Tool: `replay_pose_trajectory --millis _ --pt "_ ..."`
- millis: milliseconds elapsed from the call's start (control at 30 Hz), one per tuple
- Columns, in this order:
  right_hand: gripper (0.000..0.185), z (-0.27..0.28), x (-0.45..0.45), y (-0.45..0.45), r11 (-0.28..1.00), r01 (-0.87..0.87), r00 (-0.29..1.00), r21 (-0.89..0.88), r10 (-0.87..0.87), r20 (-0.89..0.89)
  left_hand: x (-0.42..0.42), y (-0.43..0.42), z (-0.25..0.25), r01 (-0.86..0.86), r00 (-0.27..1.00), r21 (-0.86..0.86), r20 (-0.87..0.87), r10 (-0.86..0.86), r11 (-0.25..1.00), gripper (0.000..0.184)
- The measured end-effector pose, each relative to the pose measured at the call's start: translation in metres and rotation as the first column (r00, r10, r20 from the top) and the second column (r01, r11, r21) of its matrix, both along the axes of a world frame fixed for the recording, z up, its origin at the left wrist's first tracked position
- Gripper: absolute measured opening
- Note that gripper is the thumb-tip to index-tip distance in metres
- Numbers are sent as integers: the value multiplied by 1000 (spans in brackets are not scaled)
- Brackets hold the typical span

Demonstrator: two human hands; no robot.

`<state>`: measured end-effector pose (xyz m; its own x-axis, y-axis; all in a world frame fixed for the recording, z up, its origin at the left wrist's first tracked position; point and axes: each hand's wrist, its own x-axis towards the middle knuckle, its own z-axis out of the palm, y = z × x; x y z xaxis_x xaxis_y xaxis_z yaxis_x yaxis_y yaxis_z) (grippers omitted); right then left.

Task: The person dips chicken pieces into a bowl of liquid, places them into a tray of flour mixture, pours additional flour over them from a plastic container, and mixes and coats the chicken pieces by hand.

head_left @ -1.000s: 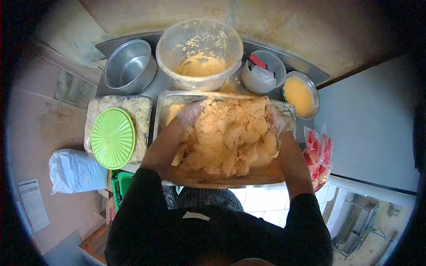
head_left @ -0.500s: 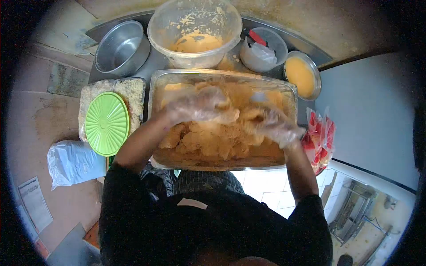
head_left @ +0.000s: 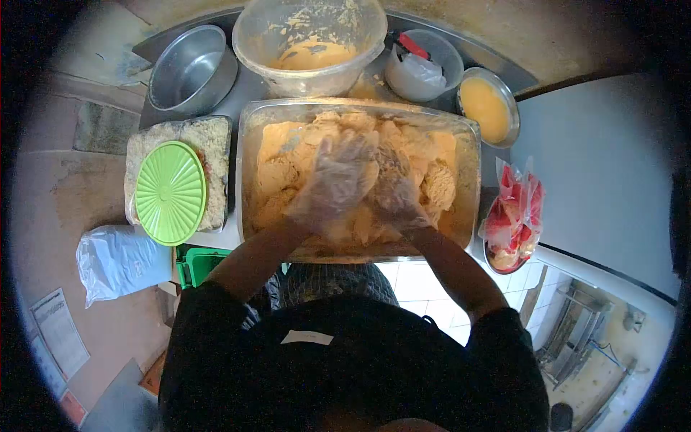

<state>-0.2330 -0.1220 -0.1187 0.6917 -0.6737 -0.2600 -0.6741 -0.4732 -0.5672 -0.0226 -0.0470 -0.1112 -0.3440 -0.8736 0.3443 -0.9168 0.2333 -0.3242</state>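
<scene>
My left hand (head_left: pixel 338 176), in a clear plastic glove dusted with orange flour, lies over the breaded pieces with its fingers stretched forward. Close beside it is my right hand (head_left: pixel 396 191), gloved too, its fingers extended and slightly blurred among the pieces. Both hands are inside a large clear rectangular tub (head_left: pixel 468 209) of orange flour. Lumpy flour-coated pieces (head_left: pixel 437 183) fill much of it, some to the right of my right hand. What lies under my palms is hidden.
Behind the tub stand a metal pot (head_left: pixel 191 68), a big floury plastic bowl (head_left: pixel 252 54), a small bucket (head_left: pixel 450 65) and a bowl of yellow liquid (head_left: pixel 486 108). At left, a green lid (head_left: pixel 171 193) rests on a crumb tray (head_left: pixel 216 144). Red plastic bags (head_left: pixel 515 212) sit right.
My hands have come down from above the tub into the coated pieces and closer together. Heaped flour in the middle is now spread, with more pieces showing. The view has shifted slightly.
</scene>
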Motion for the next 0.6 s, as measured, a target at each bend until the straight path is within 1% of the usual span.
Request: replay_pose_trajectory --millis 67,100,167,200,233,267,300,333,367,400,433,500,533,567,600 --pt "33 -24 16 -13 975 -100 981 -201 63 -181 -6 -4 -30 16 992 -39 127 -11 999 36" --pt "33 -36 20 -17 943 -147 963 -297 68 -260 -9 -3 -44 12 986 -49 167 -3 999 36" --pt "33 -49 25 -24 865 -213 932 -453 42 -359 -12 -7 -58 10 968 -84 252 11 996 36" --pt "33 -53 25 -27 884 -211 927 -416 45 -373 -13 -7 -63 2 958 -103 284 28 995 36" --pt "34 -54 27 -29 934 -174 935 -312 57 -350 -14 -8 -67 -5 949 -123 313 43 992 36" --pt "32 -53 33 -32 999 -4 945 45 19 -328 -15 -11 -69 -19 934 -153 351 72 988 36" --pt "31 -46 29 -32 999 -34 976 -17 30 -217 -15 -13 -69 -34 916 -184 388 105 982 36" --pt "31 -13 29 -36 994 -58 994 -89 49 -101 -15 -17 -67 -49 892 -223 429 143 974 36" --pt "31 9 24 -31 985 -71 997 -156 74 12 -15 -19 -62 -68 867 -262 462 187 963 36" --pt "31 8 12 -24 1000 -10 984 0 9 179 -13 -23 -57 -90 849 -293 478 227 952 36" --pt "32 2 1 -26 989 21 940 148 -70 334 -7 -25 -44 -102 849 -330 463 255 938 36" --pt "35 45 -2 -24 973 183 852 142 -229 470 22 -23 -8 -102 960 -288 222 170 952 43" --pt "38 72 -10 -8 942 336 865 7 -312 394 38 -19 6 -92 988 -258 93 120 962 47" --pt "40 100 -18 9 875 469 853 -119 -415 316 55 -15 7 -67 990 -243 105 95 968 48" --pt "42 105 -43 13 789 558 830 -258 -536 156 72 -10 9 -43 991 -228 116 71 973 49"
